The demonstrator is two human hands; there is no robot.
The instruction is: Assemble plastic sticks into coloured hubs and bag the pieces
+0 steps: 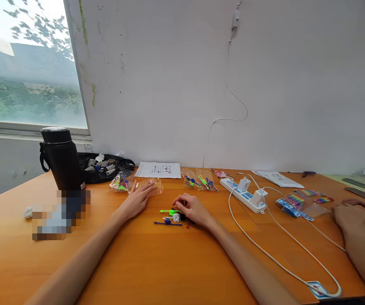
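A person sits at an orange wooden counter [176, 271], both bare forearms stretched forward. The left hand [137, 199] lies flat, fingers spread, its tips resting on a clear bag [152, 185]; it holds nothing closed in its grip. The right hand [192, 207] curls loosely over a small black part [182, 216], fingertips touching it; whether the grip has actually closed on it cannot be told. Just left of that hand lie a green pin [168, 211], a white cap [176, 217] and a blue pin [167, 223], all loose on the wood.

As a judgement, the work goes best if the left hand keeps the bag pinned flat while the right picks up one small piece at a time, so nothing rolls.

Behind the bag, by the white wall [265, 84], lie more filled bags [199, 180] and a paper sheet [158, 170]. Right of the bag sits a power strip [244, 195] with a white cable [265, 250]. Left of the bag stand a black flask [62, 159] and a window [26, 63]. Another person's hand [350, 216] rests at the far right.
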